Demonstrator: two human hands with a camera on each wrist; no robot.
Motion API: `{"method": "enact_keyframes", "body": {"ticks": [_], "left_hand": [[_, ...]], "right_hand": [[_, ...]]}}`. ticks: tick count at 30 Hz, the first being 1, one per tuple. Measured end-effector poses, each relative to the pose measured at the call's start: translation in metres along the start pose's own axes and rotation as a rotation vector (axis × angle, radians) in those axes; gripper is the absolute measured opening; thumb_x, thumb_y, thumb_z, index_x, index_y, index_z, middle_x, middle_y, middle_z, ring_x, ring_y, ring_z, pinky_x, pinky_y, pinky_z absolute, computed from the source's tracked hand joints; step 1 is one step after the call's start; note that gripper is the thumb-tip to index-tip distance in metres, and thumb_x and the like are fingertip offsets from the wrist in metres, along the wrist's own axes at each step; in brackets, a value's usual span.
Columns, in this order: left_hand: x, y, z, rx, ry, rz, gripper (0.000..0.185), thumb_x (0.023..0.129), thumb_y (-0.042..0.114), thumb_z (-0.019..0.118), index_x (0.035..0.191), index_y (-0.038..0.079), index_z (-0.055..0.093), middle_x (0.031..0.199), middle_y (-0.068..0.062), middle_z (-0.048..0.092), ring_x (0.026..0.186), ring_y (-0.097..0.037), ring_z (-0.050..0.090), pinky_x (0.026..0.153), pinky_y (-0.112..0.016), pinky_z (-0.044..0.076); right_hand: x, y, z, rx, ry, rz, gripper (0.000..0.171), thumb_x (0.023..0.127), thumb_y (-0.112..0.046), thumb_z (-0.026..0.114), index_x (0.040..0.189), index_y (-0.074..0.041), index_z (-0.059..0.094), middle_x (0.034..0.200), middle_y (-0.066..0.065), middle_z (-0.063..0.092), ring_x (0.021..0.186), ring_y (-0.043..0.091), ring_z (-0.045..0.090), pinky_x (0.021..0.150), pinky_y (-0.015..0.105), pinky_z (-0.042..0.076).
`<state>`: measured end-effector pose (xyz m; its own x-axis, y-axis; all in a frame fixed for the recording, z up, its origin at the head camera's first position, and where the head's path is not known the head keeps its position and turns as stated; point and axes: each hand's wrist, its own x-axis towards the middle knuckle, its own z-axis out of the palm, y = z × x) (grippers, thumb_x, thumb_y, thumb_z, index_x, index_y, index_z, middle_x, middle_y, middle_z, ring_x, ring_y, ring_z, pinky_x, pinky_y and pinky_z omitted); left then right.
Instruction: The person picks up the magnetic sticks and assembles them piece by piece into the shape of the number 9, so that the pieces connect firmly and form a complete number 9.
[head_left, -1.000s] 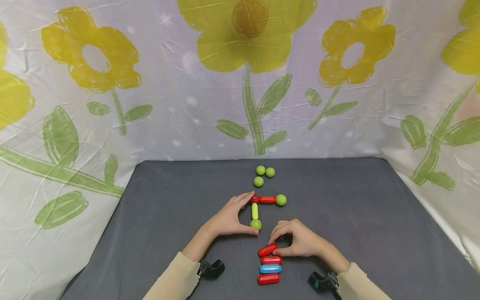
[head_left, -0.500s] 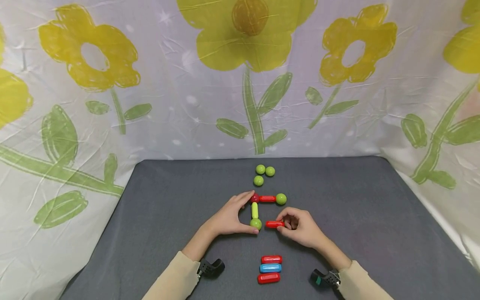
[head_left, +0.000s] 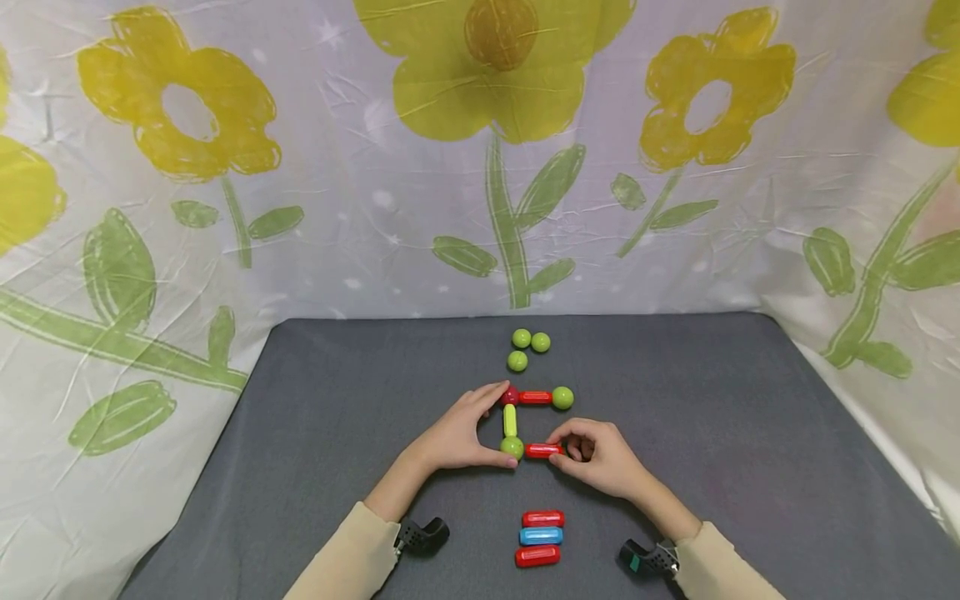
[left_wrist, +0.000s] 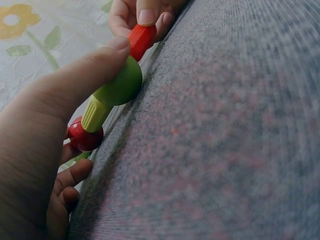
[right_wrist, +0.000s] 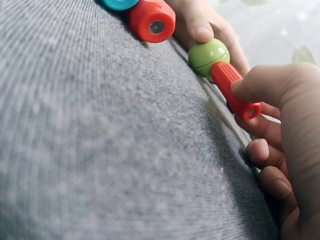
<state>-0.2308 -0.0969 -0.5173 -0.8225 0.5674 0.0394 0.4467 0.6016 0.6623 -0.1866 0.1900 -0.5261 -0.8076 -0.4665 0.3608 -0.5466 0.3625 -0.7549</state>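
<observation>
With its thumb at a green ball [head_left: 512, 448] and its fingertips at a red ball [head_left: 510, 396], my left hand [head_left: 457, 437] holds a magnetic ball-and-stick piece. A yellow-green stick [head_left: 510, 421] joins those two balls. From the red ball a red stick [head_left: 536, 397] runs right to another green ball [head_left: 562, 397]. My right hand [head_left: 603, 458] pinches a second red stick [head_left: 543, 451] between thumb and fingers. In the right wrist view, that stick's far end meets the green ball [right_wrist: 209, 57], and a metal disc shows in its near end.
Three loose green balls [head_left: 517, 361] lie beyond the piece. Nearer the front edge, a red stick [head_left: 543, 519], a blue stick [head_left: 541, 537] and another red stick [head_left: 537, 556] lie in a stack of rows. A grey cloth [head_left: 337, 367] covers the table; a flowered curtain [head_left: 315, 167] hangs behind.
My right hand took a red stick from the row at the front, carried it up, and moved it left against the green ball. My left hand stayed in place.
</observation>
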Motion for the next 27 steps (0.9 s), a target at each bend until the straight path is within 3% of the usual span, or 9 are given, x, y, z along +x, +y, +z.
{"method": "enact_keyframes", "body": {"ticks": [23, 25, 27], "left_hand": [[0.0012, 0.0015, -0.0022, 0.005, -0.005, 0.0, 0.12, 0.076, 0.062, 0.091, 0.17, 0.018, 0.029, 0.171, -0.003, 0.035, 0.154, -0.03, 0.035, 0.12, -0.057, 0.037], [0.001, 0.0033, -0.0048, -0.007, 0.015, -0.02, 0.114, 0.079, 0.06, 0.089, 0.169, 0.019, 0.032, 0.17, -0.004, 0.037, 0.148, -0.029, 0.042, 0.117, -0.057, 0.04], [0.0025, 0.0062, -0.0072, -0.014, 0.079, -0.026, 0.101, 0.086, 0.057, 0.085, 0.166, 0.018, 0.039, 0.164, -0.005, 0.044, 0.138, -0.028, 0.05, 0.111, -0.056, 0.045]], "right_hand": [[0.0001, 0.0008, -0.0006, -0.035, -0.009, 0.001, 0.021, 0.09, -0.01, 0.086, 0.103, -0.024, 0.077, 0.073, -0.01, 0.056, 0.057, -0.002, 0.045, 0.049, 0.021, 0.04], [0.0003, 0.0019, 0.0011, -0.035, -0.009, -0.01, 0.021, 0.09, -0.01, 0.086, 0.102, -0.024, 0.076, 0.071, -0.009, 0.056, 0.057, -0.002, 0.045, 0.049, 0.021, 0.04], [0.0004, 0.0026, 0.0033, -0.033, -0.017, -0.018, 0.019, 0.091, -0.01, 0.085, 0.103, -0.023, 0.077, 0.071, -0.008, 0.056, 0.057, -0.002, 0.045, 0.049, 0.021, 0.04]]}}
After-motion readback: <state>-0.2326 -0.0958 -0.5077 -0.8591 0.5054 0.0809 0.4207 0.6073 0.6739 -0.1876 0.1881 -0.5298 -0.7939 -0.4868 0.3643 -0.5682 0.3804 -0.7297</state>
